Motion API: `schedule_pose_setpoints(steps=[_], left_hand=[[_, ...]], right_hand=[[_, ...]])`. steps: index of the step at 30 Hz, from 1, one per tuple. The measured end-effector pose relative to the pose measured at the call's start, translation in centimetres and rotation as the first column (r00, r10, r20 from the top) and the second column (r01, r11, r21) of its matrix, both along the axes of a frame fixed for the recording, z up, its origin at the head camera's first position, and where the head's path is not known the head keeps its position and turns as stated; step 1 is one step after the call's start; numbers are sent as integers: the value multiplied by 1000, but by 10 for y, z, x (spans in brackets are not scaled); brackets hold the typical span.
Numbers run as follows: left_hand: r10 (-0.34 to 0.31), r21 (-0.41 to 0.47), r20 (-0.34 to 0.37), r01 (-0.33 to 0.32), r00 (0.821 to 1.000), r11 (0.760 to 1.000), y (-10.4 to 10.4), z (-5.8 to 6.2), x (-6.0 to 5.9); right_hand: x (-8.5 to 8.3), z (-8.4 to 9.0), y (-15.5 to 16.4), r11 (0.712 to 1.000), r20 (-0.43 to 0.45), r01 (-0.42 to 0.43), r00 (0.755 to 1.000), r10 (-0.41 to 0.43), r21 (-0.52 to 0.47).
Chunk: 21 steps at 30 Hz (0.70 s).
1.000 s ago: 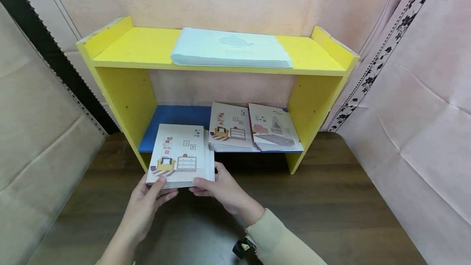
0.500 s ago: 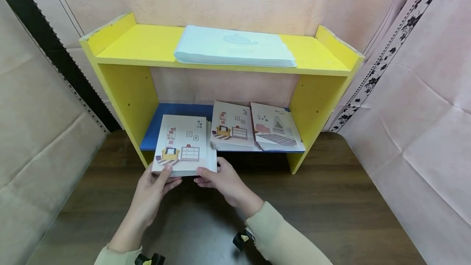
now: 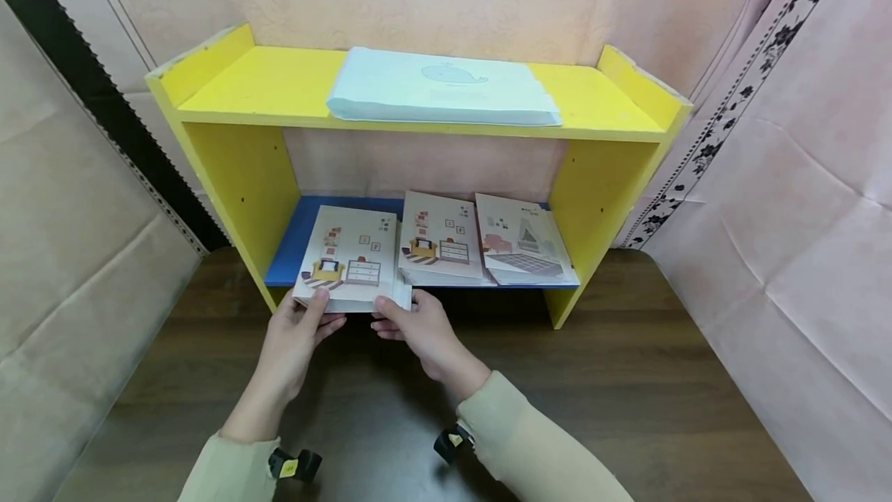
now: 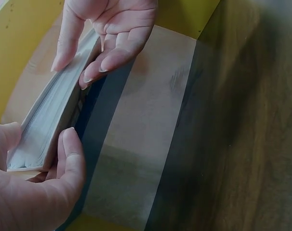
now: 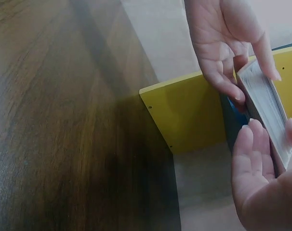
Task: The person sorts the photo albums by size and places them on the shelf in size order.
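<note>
Both hands hold a thick white book [image 3: 348,254] by its near corners, its cover printed with a yellow chair and a chest of drawers. My left hand [image 3: 298,339] pinches the near left corner, thumb on top and fingers below. On the near right corner my right hand [image 3: 427,335] does the same. A second pale edge shows along the book's right side; whether it is another book I cannot tell. The book's far part lies over the blue lower shelf [image 3: 286,242]. Its page edges [image 4: 52,110] face the wrists in the left wrist view, and the pages [image 5: 264,101] show in the right.
To the right on the lower shelf lie a similar book [image 3: 439,235] and a book with a pink sofa [image 3: 519,238], with more beneath them. A light blue folded packet [image 3: 446,87] rests on the yellow shelf unit's [image 3: 258,177] top. Dark wooden tabletop [image 3: 662,393] spreads in front.
Both hands have moved forward with the book, from in front of the lower shelf to farther over it, close to the left of the similar book. The other books stay put.
</note>
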State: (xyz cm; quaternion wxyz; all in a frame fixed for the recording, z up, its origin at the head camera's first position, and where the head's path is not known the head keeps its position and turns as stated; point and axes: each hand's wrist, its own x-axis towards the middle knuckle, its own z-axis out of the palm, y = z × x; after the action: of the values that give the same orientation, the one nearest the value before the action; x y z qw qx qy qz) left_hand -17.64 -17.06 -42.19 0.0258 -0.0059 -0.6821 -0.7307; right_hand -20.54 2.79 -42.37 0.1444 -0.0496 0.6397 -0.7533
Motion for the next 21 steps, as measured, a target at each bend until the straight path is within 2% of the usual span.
schedule_pose_setpoints(steps=[10, 21], left_hand=[[13, -51, 41, -11, 999, 999, 1, 0, -15], [42, -43, 64, -39, 997, 998, 1, -1, -30]], right_hand=[[-8, 1, -1, 996, -13, 68, 998, -67, 64], [-13, 0, -9, 983, 19, 177, 984, -179, 55]])
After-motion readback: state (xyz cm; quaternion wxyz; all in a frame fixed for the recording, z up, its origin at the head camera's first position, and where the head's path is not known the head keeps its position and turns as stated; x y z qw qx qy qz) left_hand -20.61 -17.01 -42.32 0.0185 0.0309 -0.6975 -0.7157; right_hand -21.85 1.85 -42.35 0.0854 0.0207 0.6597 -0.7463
